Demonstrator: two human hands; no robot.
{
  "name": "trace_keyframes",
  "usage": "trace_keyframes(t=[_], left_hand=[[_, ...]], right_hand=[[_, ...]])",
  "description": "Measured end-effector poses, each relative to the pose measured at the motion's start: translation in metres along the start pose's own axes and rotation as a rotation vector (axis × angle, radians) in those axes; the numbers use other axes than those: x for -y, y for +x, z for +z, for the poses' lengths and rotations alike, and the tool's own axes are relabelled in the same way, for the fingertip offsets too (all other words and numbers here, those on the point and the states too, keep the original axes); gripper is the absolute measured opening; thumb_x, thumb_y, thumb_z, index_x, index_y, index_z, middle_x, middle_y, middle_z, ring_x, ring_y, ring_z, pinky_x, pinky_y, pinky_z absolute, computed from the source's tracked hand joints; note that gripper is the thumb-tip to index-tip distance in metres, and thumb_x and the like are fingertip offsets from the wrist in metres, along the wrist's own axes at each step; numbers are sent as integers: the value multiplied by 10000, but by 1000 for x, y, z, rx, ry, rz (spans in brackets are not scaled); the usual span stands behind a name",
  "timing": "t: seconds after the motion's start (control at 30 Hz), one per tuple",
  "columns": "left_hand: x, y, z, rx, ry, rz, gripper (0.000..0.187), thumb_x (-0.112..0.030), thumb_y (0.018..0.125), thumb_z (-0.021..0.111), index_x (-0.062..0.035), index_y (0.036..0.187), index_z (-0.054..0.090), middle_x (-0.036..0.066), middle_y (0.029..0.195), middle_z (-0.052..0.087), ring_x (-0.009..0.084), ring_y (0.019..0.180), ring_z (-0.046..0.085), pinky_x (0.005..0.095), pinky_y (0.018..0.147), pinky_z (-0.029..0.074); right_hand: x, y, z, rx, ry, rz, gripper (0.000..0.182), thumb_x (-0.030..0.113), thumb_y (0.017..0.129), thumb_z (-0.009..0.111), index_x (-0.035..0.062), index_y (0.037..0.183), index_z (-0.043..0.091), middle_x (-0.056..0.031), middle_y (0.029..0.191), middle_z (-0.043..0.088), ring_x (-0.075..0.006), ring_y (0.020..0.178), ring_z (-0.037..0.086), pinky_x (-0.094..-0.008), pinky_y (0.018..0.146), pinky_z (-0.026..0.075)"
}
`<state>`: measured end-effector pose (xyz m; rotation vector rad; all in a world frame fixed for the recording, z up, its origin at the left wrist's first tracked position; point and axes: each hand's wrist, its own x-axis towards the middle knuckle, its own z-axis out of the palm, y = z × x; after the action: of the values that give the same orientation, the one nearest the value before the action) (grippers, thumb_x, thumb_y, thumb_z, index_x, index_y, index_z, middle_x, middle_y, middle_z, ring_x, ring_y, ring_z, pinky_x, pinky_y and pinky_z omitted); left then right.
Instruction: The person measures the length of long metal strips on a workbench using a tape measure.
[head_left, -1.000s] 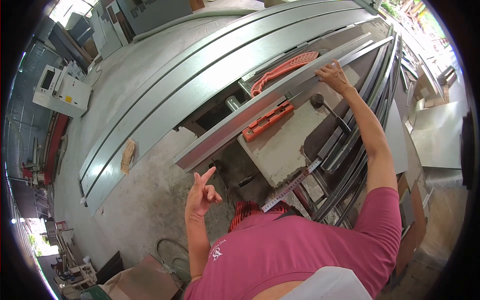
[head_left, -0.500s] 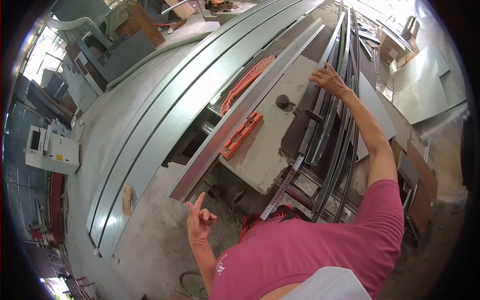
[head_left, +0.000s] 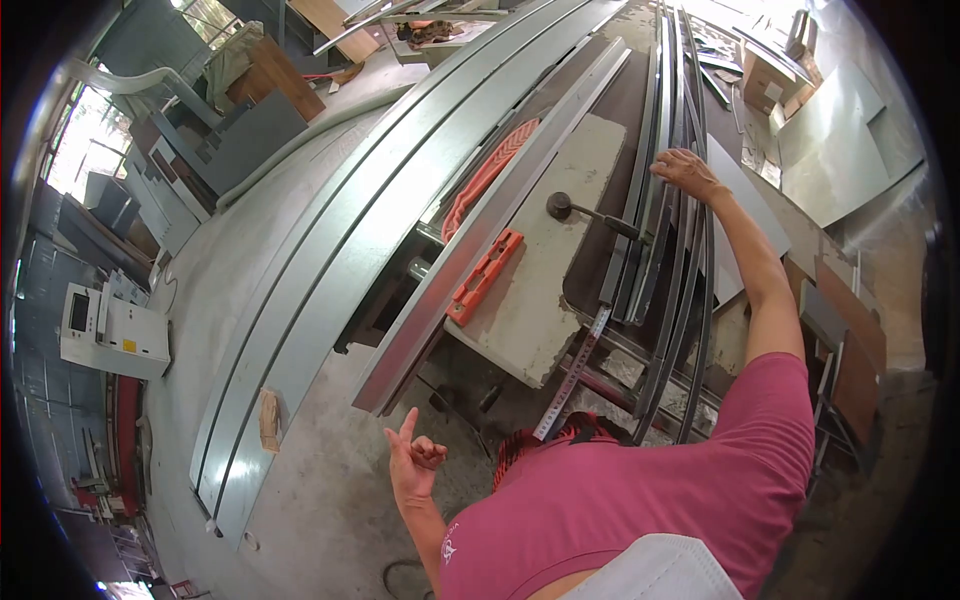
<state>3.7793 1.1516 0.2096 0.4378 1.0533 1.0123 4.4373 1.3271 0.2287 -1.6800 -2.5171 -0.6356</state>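
Observation:
My left hand (head_left: pixel 415 464) is raised near the lower end of a long metal channel (head_left: pixel 450 262), index finger stretched out, the others curled, holding nothing. My right hand (head_left: pixel 688 172) rests with bent fingers over a bundle of long dark metal bars (head_left: pixel 672 262); whether it grips one is too small to tell. A tape measure blade (head_left: pixel 572 375) runs from the near end of the bars toward my body. An orange level (head_left: pixel 485 277) lies beside the channel on a worn pale board (head_left: pixel 563 262). A black round-knobbed handle (head_left: pixel 560 206) sticks out over the board.
Long pale metal panels (head_left: pixel 335 240) stretch across the left side, with a small wooden piece (head_left: pixel 269 420) on one. Beyond them stands a white machine box (head_left: pixel 118 332). Coiled orange hose or strap (head_left: pixel 490 175) lies behind the channel. Sheets (head_left: pixel 840 150) lean at right.
My right hand has moved right, from the edge of the bars to over the bundle. The black-knobbed handle has turned and its bar shows more fully. The camera view has shifted slightly.

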Motion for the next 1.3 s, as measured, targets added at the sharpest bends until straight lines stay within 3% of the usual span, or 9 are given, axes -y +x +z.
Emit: trace_keyframes(t=[0.27, 0.47, 0.53, 0.7, 0.87, 0.97, 1.1, 1.17, 1.3], left_hand=[[9, -6, -10, -75, 12, 11, 759, -616, 879, 339, -27, 1358, 335, 7, 610, 574, 174, 581, 622, 259, 521, 489], [4, 10, -3, -1, 66, -5, 744, -612, 882, 341, -41, 1357, 340, 12, 630, 589, 179, 601, 622, 276, 585, 505], [2, 16, 3, 28, 81, -16, 746, -612, 881, 340, -41, 1361, 333, 15, 631, 590, 183, 607, 622, 280, 598, 506], [-6, 30, 26, 138, 124, -17, 758, -614, 879, 336, -40, 1373, 302, 27, 641, 595, 190, 612, 624, 283, 609, 508], [-13, 36, 57, 277, 222, -15, 777, -623, 872, 332, -33, 1376, 289, 35, 646, 591, 195, 630, 634, 273, 604, 512], [-16, 37, 75, 345, 302, -19, 783, -624, 871, 330, -25, 1375, 288, 39, 648, 591, 196, 639, 639, 264, 595, 509], [-21, 33, 85, 432, 359, 5, 780, -616, 877, 331, -13, 1371, 291, 46, 653, 595, 193, 643, 641, 261, 589, 503], [-23, 29, 86, 497, 347, -52, 774, -603, 886, 337, 5, 1364, 295, 56, 657, 599, 194, 649, 642, 260, 587, 494], [-14, 32, 96, 610, 392, -151, 752, -567, 903, 360, 28, 1358, 289, 83, 681, 607, 202, 675, 644, 272, 607, 488]], right_hand=[[38, -12, 11, 130, 71, 41, 253, 76, 795, 554, 151, 1037, 559, -32, 1016, 551, -204, 1032, 538, -334, 889, 438], [65, -26, 9, 64, 100, 212, 311, 109, 791, 594, 127, 1097, 538, -47, 1149, 548, -234, 1123, 497, -372, 951, 390], [88, -45, -17, -41, 133, 596, 351, 140, 818, 590, 106, 1159, 510, -89, 1192, 514, -275, 1152, 467, -384, 961, 380], [128, -127, -41, 209, 320, 1261, 601, 330, 790, 643, 87, 1278, 390, -182, 1213, 454, -370, 1166, 418, -462, 925, 386], [182, -184, -49, 319, 513, 1297, 624, 451, 806, 595, 50, 1257, 435, -232, 1138, 548, -390, 1095, 505, -474, 891, 413], [187, -194, -31, 292, 574, 1276, 571, 420, 801, 602, 13, 1190, 507, -240, 1001, 604, -357, 906, 602, -444, 777, 459], [190, -162, -62, 272, 678, 1425, 457, 378, 817, 587, -4, 1067, 565, -226, 935, 621, -330, 907, 612, -426, 771, 478], [191, -143, -80, 28, 1048, 1486, 415, 361, 830, 578, -19, 998, 559, -172, 818, 611, -232, 725, 627, -350, 597, 491], [205, -100, -92, 68, 1061, 1341, 419, 397, 844, 574, -12, 930, 550, -127, 750, 587, -172, 616, 596, -312, 504, 449]])
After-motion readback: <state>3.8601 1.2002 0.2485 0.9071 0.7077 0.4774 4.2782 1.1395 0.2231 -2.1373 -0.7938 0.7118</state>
